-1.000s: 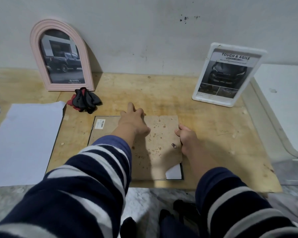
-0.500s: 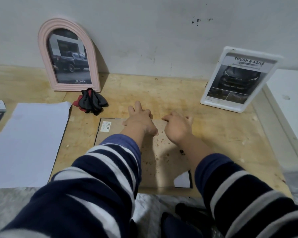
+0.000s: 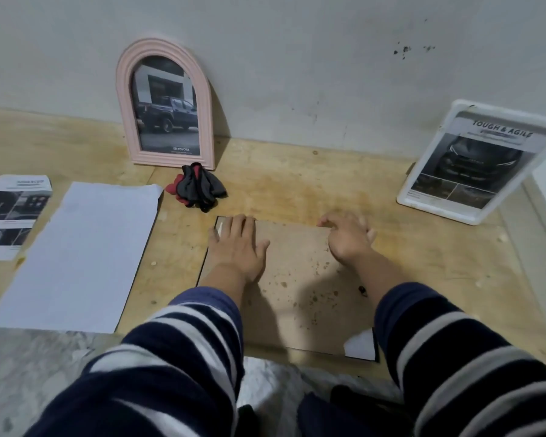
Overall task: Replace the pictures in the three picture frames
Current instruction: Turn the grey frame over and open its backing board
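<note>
The left hand [image 3: 237, 244] has slid flat leftward on the backing board [image 3: 300, 288]; right hand [image 3: 349, 236] blurred (grip unclear).

Three picture frames: a pink arched frame [image 3: 165, 104] and a white frame [image 3: 476, 162] at the worktop's back edge, a face-down frame [image 3: 300, 288] at the front edge. One white sheet [image 3: 79, 253], one brochure [image 3: 11, 216], one bundle of gloves [image 3: 197, 187]. Two hands: left hand [image 3: 238, 244], right hand [image 3: 349, 236].
</note>
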Demonstrator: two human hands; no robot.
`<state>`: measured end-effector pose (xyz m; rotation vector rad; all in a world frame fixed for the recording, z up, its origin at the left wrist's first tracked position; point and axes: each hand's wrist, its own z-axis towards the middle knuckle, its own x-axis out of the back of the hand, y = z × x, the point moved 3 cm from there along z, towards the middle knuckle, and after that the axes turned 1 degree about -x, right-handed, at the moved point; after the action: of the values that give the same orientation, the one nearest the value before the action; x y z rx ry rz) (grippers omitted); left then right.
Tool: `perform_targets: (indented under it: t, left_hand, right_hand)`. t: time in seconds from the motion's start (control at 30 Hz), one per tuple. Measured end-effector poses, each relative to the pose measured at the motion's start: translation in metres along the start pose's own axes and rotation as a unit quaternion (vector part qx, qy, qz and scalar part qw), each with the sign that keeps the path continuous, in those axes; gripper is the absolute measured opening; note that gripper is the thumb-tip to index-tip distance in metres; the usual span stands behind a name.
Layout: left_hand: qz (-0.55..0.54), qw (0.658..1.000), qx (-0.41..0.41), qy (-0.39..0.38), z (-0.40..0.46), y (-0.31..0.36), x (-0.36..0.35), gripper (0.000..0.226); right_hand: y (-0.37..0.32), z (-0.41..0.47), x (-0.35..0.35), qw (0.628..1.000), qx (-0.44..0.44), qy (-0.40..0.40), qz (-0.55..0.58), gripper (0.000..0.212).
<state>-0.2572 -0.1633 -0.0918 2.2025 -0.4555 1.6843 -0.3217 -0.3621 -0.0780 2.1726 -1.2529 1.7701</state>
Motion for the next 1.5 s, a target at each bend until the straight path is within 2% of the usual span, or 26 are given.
perform_targets:
  t: [0.07, 0.2, 0.4, 0.67, 0.83, 1.03, 1.3, 1.37, 1.43, 1.5]
  left_hand:
    - [0.002, 1.0, -0.007, -0.028, 0.0, -0.008, 0.0, 0.073]
    - [0.002, 0.999, -0.007, -0.04, -0.001, -0.009, 0.003, 0.084]
    - [0.025, 0.999, -0.007, -0.032, 0.002, -0.003, 0.012, 0.082]
    - [0.008, 0.997, -0.017, -0.078, 0.012, 0.01, 0.021, 0.07]
    - [-0.026, 0.99, -0.023, -0.138, 0.012, 0.013, 0.021, 0.083]
    - [-0.079, 0.985, 0.003, -0.15, 0.022, 0.023, 0.029, 0.08]
    - [-0.027, 0.985, 0.028, -0.165, 0.03, 0.034, 0.039, 0.081]
    - [-0.027, 0.99, 0.032, -0.137, 0.033, 0.035, 0.038, 0.07]
    - [-0.079, 0.995, 0.035, -0.043, 0.032, 0.032, 0.035, 0.044]
    - [-0.102, 0.995, 0.013, 0.013, 0.029, 0.027, 0.029, 0.031]
  right_hand:
    - [-0.001, -0.001, -0.003, 1.0, 0.0, -0.004, -0.011, 0.053]
    - [-0.001, 0.001, -0.012, 0.999, 0.001, 0.001, -0.046, 0.023]
    - [0.0, 0.004, -0.018, 0.993, 0.02, 0.026, -0.11, 0.046]
    - [0.0, 0.0, -0.015, 0.992, 0.035, 0.051, -0.108, 0.055]
    - [0.001, 0.001, -0.017, 0.991, 0.037, 0.054, -0.114, 0.052]
    - [0.001, 0.001, -0.019, 0.99, 0.041, 0.039, -0.128, 0.049]
    - [0.0, 0.004, -0.02, 0.989, 0.048, 0.019, -0.136, 0.037]
    - [-0.005, 0.005, -0.02, 0.99, 0.046, 0.031, -0.128, 0.031]
    - [-0.01, 0.005, -0.019, 0.992, 0.039, 0.045, -0.108, 0.029]
    - [-0.012, 0.005, -0.02, 0.995, 0.026, 0.04, -0.086, 0.036]
